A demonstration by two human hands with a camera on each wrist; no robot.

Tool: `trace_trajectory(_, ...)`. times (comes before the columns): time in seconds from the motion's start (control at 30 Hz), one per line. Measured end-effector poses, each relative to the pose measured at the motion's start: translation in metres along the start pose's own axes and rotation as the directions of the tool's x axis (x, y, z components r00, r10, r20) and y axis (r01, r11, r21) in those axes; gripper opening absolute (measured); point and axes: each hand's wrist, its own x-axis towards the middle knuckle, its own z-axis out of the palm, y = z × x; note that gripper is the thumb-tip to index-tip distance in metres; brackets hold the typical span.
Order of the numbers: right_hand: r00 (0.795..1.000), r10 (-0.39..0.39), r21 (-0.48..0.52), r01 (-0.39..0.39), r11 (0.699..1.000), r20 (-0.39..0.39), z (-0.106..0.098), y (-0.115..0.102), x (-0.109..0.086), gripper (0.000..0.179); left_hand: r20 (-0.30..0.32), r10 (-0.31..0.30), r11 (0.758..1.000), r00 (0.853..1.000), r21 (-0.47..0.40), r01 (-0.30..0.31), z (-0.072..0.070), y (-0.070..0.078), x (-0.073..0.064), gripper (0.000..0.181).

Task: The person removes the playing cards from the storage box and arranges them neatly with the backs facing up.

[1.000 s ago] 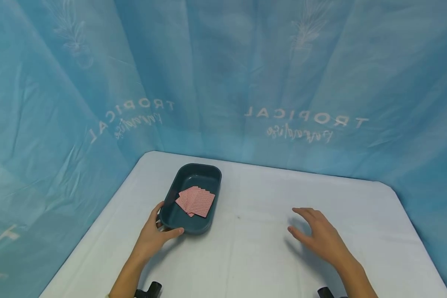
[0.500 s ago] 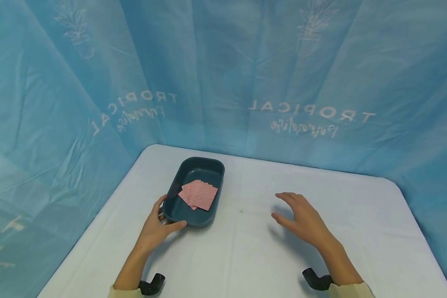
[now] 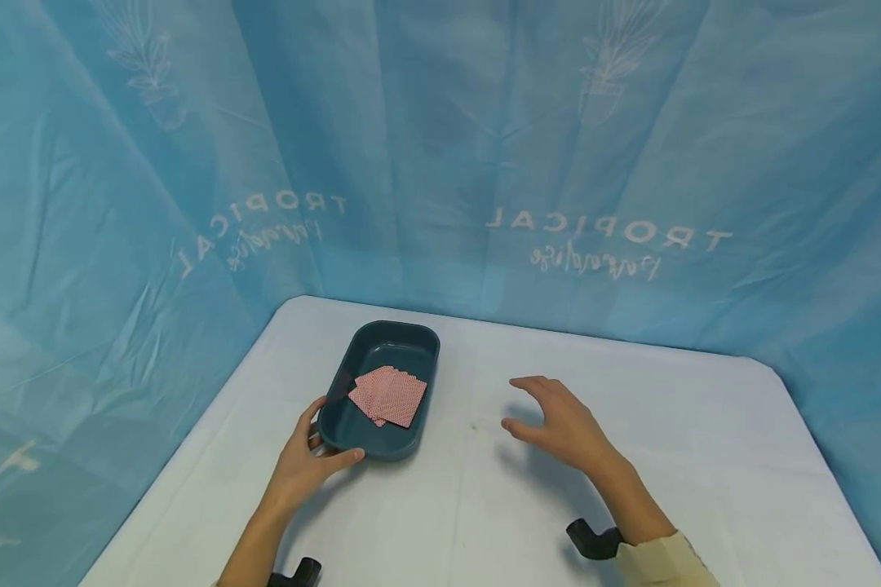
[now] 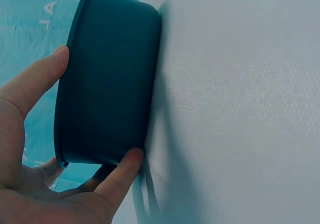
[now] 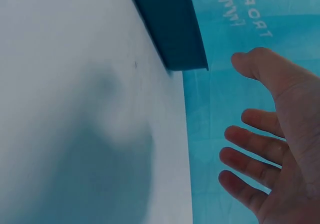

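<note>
A dark teal rectangular dish (image 3: 367,436) lies on the left half of the table in the head view. Fanned inside it are several red-patterned playing cards (image 3: 400,399), backs up. My left hand (image 3: 301,469) grips the dish's near left corner; in the left wrist view its thumb (image 4: 52,66) is at the rim and a finger (image 4: 122,176) reaches the lower edge. To the right of the dish, my right hand (image 3: 561,424) hovers over the table with thumb and fingers spread, holding nothing. The dish's outer wall (image 5: 172,28) shows ahead of it in the right wrist view.
A white cloth covers the table (image 3: 455,522). Blue printed curtains (image 3: 440,163) hang behind it and along both sides. Black wrist mounts (image 3: 595,540) sit below the forearms. A small dark spot marks the cloth between dish and right hand.
My right hand has moved left over the table, closer to the dish. My left hand keeps its grip, and the dish and cards stay in place; the head view shifts slightly.
</note>
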Motion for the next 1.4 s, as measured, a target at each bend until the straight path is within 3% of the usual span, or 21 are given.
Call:
trace_trajectory(0.6, 0.994, -0.082, -0.027, 0.084, 0.996, 0.068, 0.011, -0.029, 0.035, 0.065, 0.003, -0.008, 1.000, 1.000, 0.017, 0.008, 0.001, 0.003, -0.002, 0.105)
trace_trajectory(0.93, 0.990, -0.076, -0.058, 0.084, 0.995, 0.120, 0.017, -0.049, 0.057, 0.063, 0.005, -0.014, 1.000, 1.000, 0.017, 0.014, 0.001, 0.001, 0.001, 0.104)
trace_trajectory(1.2, 0.989, -0.062, -0.079, 0.073, 0.994, 0.137, 0.014, -0.059, 0.070, 0.066, 0.012, 0.022, 1.000, 1.000, 0.015, -0.022, 0.008, 0.007, 0.008, 0.104)
trace_trajectory(1.4, 0.977, -0.106, -0.087, 0.124, 0.988, 0.187, 0.026, -0.074, 0.082, 0.068, -0.008, -0.001, 1.000, 1.000, 0.006, 0.001, 0.003, 0.002, 0.001, 0.105)
